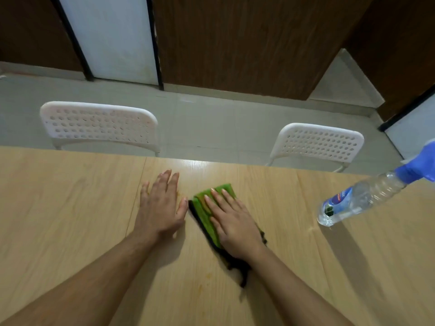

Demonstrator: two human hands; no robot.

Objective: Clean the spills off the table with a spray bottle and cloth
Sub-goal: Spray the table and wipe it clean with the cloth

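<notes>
Right hand flat, fingers straight, pressing the green cloth mid-frame on the table, left hand flat beside it holding nothing; cloth looks soft and limp, so palm-press it, while the spray bottle at right looks light, grip at neck.

The table is pale wood-grain laminate, smooth, with a glossy patch of glare at its far edge. The cloth is soft green fabric with a darker, frayed underside. The bottle is clear ribbed plastic with a shiny blue spray head. Both chairs are matt white perforated plastic. The floor is smooth pale tile.
</notes>
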